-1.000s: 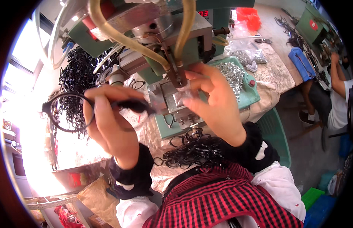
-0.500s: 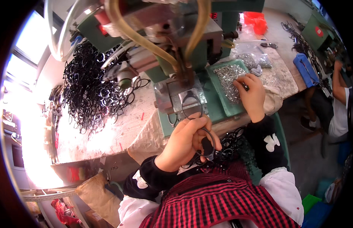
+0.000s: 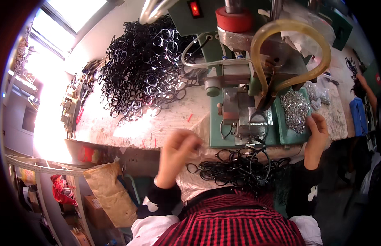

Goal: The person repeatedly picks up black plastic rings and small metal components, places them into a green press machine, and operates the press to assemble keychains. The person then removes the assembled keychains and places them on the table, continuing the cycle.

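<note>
A black eyeglass frame (image 3: 269,162) stays at the metal fixture (image 3: 245,112) of the green bench press, one rim under the tool head and the other hanging over the front edge. Neither hand touches it. My left hand (image 3: 176,153) is in the air left of the press, its fingers bent and smeared by motion. At the right side of the green tray (image 3: 289,138) of small silvery metal parts (image 3: 295,110), my right hand (image 3: 317,137) has thumb and fingers drawn together; whatever they hold is hidden. Several black frames (image 3: 223,168) lie heaped before my apron.
A large pile of black eyeglass frames (image 3: 145,69) covers the table's left back. Yellowish hoses (image 3: 325,41) loop from the press head. Behind the tray lie clear bags of parts (image 3: 319,96); a blue case (image 3: 357,117) is farther right. Another person's arm (image 3: 368,90) shows at far right.
My left hand has let go of the eyeglass frame and moved left, leaving it at the fixture. My right hand has drawn back to the tray's side. The head view has shifted left.
</note>
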A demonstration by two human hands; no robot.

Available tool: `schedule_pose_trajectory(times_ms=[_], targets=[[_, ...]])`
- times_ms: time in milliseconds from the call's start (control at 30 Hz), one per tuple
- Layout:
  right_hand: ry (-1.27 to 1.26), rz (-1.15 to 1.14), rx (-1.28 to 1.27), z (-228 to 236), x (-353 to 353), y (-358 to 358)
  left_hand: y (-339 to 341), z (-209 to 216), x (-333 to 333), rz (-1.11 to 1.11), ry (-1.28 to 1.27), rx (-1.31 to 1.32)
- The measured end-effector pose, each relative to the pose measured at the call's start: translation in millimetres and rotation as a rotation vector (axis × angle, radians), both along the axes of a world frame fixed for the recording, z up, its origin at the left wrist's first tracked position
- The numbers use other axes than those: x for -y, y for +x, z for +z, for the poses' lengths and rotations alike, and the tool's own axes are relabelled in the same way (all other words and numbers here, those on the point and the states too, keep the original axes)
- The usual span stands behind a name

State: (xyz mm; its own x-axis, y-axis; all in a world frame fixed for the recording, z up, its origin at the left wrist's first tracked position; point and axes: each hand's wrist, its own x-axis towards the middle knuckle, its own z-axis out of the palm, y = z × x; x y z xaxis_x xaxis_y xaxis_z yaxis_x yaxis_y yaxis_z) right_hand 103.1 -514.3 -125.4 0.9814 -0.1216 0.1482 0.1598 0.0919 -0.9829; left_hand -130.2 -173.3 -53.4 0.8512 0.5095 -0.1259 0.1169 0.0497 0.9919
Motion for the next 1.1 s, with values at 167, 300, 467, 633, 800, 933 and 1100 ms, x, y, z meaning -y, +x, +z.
schedule_pose_trajectory(times_ms=[167,300,467,633,800,933,1100], targets=[[0.114,0.066,0.001,-2,-53,12,38,-20,-115,0.277,0.774,0.052],[-0.050,0.094,0.048,24,-71,5,99,-26,-128,0.133,1.479,-0.045],[-0.244,0.102,0.054,26,-57,-6,152,-80,-161,0.065,1.511,-0.634],[-0.451,-0.098,0.152,14,-6,-35,125,-112,-146,0.087,1.495,-0.186],[-0.449,-0.068,0.109,23,17,-61,78,-54,-118,-0.080,1.227,-0.054],[-0.430,0.214,0.369,79,-39,-54,67,-9,-106,-0.063,0.075,0.115],[-0.193,0.294,0.409,81,-113,-36,57,-14,-57,0.029,-0.409,0.409]])
